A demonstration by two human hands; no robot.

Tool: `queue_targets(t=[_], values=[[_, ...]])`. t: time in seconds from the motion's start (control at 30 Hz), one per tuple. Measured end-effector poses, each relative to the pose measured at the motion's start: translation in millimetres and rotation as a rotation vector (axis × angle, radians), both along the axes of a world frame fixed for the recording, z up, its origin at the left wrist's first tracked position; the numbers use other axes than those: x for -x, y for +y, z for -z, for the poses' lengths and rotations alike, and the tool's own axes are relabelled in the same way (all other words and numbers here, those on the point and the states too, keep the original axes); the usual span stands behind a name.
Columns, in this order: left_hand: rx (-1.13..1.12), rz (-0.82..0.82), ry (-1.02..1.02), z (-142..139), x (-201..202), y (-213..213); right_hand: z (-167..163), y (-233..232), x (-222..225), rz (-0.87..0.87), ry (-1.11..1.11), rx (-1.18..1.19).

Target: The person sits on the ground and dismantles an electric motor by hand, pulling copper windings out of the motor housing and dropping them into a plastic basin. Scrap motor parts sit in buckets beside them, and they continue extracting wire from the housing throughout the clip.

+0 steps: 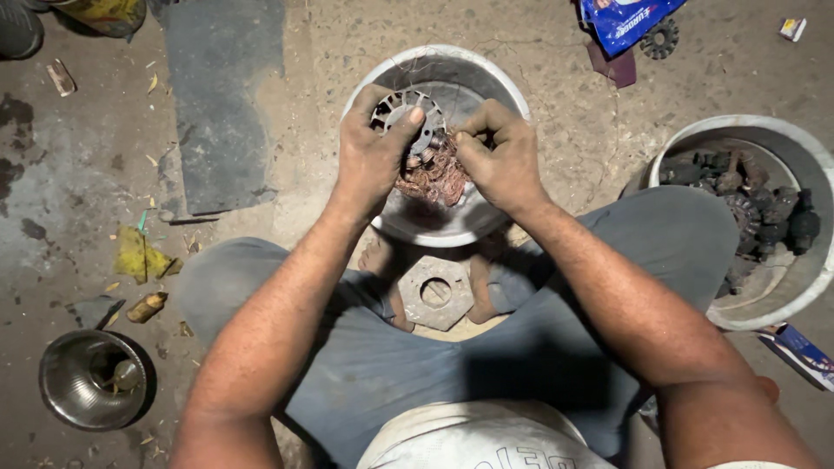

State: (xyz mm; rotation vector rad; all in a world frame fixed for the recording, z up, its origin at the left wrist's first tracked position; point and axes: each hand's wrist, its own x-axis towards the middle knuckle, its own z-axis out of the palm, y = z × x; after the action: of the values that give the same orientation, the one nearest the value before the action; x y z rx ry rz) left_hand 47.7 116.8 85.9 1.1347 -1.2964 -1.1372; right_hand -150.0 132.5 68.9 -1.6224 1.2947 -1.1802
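A: What is the left hand doing?

B: It grips a round slotted metal core, thumb pressed on its face, over the metal bowl between the knees.

A: And the right hand?

B: Its fingers are pinched on the copper wire tangled just below the core.

A: Anything else nearby?

B: 1 hexagonal metal plate lies by the feet, a second bowl of dark parts sits at right, and a small steel cup at lower left.

Bare forearms without sleeves, left hand and right hand ungloved, grey-blue trousers and pale shirt hem worn below them
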Motion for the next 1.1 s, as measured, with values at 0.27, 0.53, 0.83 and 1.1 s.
queue_targets(t=[0.27, 0.53, 0.83, 1.1], values=[[-0.076, 0.090, 0.178, 0, -6, 3, 0, -1, 1, -0.048, -0.062, -0.089], [-0.005, 0.083, 0.060, -5, -6, 1, 10, 2, 8, -0.063, -0.121, -0.079], [0.020, 0.048, 0.039, 5, -7, -2, 3, 3, 7, -0.084, -0.146, -0.094], [-0.114, -0.108, 0.248, 16, -4, -3, 11, 2, 13, -0.159, -0.137, -0.053]])
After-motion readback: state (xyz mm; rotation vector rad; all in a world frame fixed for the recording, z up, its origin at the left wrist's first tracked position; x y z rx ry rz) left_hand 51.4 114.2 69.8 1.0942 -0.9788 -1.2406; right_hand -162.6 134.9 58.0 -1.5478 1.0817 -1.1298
